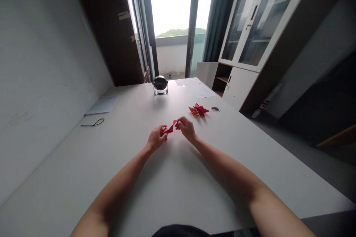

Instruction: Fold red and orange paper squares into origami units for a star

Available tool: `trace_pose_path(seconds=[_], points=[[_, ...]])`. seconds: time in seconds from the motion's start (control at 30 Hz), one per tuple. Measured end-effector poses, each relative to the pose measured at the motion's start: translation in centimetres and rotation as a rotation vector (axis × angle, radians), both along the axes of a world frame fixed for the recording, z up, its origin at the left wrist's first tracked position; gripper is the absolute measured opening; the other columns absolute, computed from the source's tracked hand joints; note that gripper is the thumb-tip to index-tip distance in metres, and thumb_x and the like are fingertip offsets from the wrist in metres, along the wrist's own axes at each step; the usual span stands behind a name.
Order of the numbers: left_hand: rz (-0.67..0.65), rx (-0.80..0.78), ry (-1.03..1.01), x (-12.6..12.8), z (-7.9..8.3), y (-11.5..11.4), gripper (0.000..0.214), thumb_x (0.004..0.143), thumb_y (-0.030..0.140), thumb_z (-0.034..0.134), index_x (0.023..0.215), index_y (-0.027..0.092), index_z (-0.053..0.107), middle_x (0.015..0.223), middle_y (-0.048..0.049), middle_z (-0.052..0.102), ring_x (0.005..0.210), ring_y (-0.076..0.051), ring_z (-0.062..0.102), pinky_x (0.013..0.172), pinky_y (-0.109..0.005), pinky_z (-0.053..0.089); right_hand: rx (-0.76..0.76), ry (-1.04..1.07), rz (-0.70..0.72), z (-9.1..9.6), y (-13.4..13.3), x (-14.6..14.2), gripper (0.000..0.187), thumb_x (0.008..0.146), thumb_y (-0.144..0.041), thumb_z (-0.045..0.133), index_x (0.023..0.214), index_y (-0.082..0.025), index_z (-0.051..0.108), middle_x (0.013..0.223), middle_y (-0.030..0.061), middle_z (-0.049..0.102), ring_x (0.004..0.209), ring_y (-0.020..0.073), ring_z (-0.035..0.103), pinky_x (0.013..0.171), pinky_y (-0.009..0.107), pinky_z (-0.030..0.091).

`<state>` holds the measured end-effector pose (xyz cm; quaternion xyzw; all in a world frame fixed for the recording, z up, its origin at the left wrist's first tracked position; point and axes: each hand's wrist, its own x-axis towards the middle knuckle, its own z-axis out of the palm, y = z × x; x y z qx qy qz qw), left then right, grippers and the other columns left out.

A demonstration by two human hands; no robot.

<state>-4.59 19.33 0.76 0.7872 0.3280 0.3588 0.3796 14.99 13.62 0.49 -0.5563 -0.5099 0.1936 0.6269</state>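
My left hand [157, 136] is closed around a folded red paper piece [168, 130] above the middle of the white table. Close on its right, my right hand [184, 127] pinches a small red paper tip [175, 122] between thumb and fingers. Whether that tip belongs to the same folded paper I cannot tell. Beyond my right hand lies a cluster of pointed red and orange folded paper pieces [199, 110], resting on the table. My fingers hide part of the paper I hold.
A round black device on a metal stand [160, 84] stands at the far edge of the white table [178, 192]. Paper sheets [102, 104] and a black cable tie [93, 123] lie at left. A cable hole [215, 109] is at right, near more sheets [202, 92].
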Motion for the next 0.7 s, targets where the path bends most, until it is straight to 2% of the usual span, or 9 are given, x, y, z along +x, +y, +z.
trace_pose_path(seconds=[0.1, 0.2, 0.27, 0.37, 0.47, 0.6, 0.7], points=[[-0.040, -0.233, -0.111, 0.1, -0.7, 0.8, 0.044, 0.075, 0.021, 0.062, 0.120, 0.020, 0.061, 0.080, -0.0026, 0.068, 0.067, -0.017, 0.063, 0.069, -0.030, 0.048, 0.019, 0.068, 0.033, -0.2, 0.2, -0.1, 0.018, 0.088, -0.039, 0.052, 0.087, -0.021, 0.055, 0.071, 0.0022, 0.070, 0.059, 0.0165, 0.066, 0.057, 0.030, 0.056], [-0.072, -0.483, -0.246, 0.5, -1.1, 1.2, 0.037, 0.077, 0.028, 0.061, 0.111, 0.015, 0.061, 0.085, -0.0057, 0.069, 0.062, -0.016, 0.064, 0.062, -0.030, 0.051, 0.043, 0.057, 0.033, -0.2, 0.3, -0.1, 0.020, 0.089, -0.041, 0.054, 0.087, -0.021, 0.056, 0.072, 0.0024, 0.069, 0.062, 0.0178, 0.067, 0.061, 0.032, 0.056], [-0.075, -0.550, -0.300, 0.7, -1.1, 1.3, 0.032, 0.076, 0.030, 0.062, 0.104, 0.014, 0.062, 0.089, -0.0077, 0.070, 0.066, -0.017, 0.065, 0.061, -0.030, 0.053, 0.056, 0.025, 0.018, -0.2, 0.3, -0.2, 0.019, 0.090, -0.039, 0.054, 0.087, -0.021, 0.057, 0.073, 0.0025, 0.069, 0.066, 0.0183, 0.068, 0.065, 0.033, 0.057], [-0.075, -0.514, -0.309, 0.6, -1.0, 1.1, 0.027, 0.076, 0.030, 0.063, 0.098, 0.015, 0.062, 0.086, -0.0067, 0.069, 0.066, -0.016, 0.065, 0.057, -0.026, 0.051, 0.082, -0.072, 0.010, 0.1, 0.2, -0.3, 0.019, 0.089, -0.037, 0.057, 0.098, -0.021, 0.060, 0.090, 0.0052, 0.071, 0.083, 0.0197, 0.069, 0.073, 0.034, 0.056], [-0.031, -0.410, -0.247, 0.4, -0.9, 1.0, 0.021, 0.077, 0.030, 0.064, 0.092, 0.016, 0.061, 0.076, -0.0021, 0.065, 0.056, -0.012, 0.058, 0.052, -0.022, 0.045, 0.103, -0.185, 0.090, 0.3, 0.0, -0.7, 0.040, 0.083, -0.035, 0.066, 0.120, -0.023, 0.056, 0.110, 0.0077, 0.068, 0.100, 0.0210, 0.065, 0.082, 0.036, 0.055], [0.055, -0.335, -0.222, 0.1, -0.7, 1.2, 0.016, 0.076, 0.028, 0.063, 0.086, 0.019, 0.056, 0.071, 0.0024, 0.059, 0.052, -0.010, 0.050, 0.051, -0.021, 0.039, 0.068, -0.228, 0.258, 0.5, -0.2, -1.3, 0.050, 0.083, -0.033, 0.068, 0.129, -0.025, 0.052, 0.093, 0.0023, 0.067, 0.086, 0.0173, 0.065, 0.085, 0.036, 0.053], [0.120, -0.337, -0.231, 0.0, -0.8, 1.5, 0.016, 0.074, 0.027, 0.063, 0.085, 0.019, 0.053, 0.070, 0.0038, 0.055, 0.054, -0.010, 0.047, 0.053, -0.021, 0.039, 0.043, -0.266, 0.284, 0.9, -0.5, -1.6, 0.041, 0.086, -0.033, 0.066, 0.126, -0.025, 0.057, 0.087, 0.0016, 0.066, 0.082, 0.0173, 0.064, 0.083, 0.035, 0.052]])
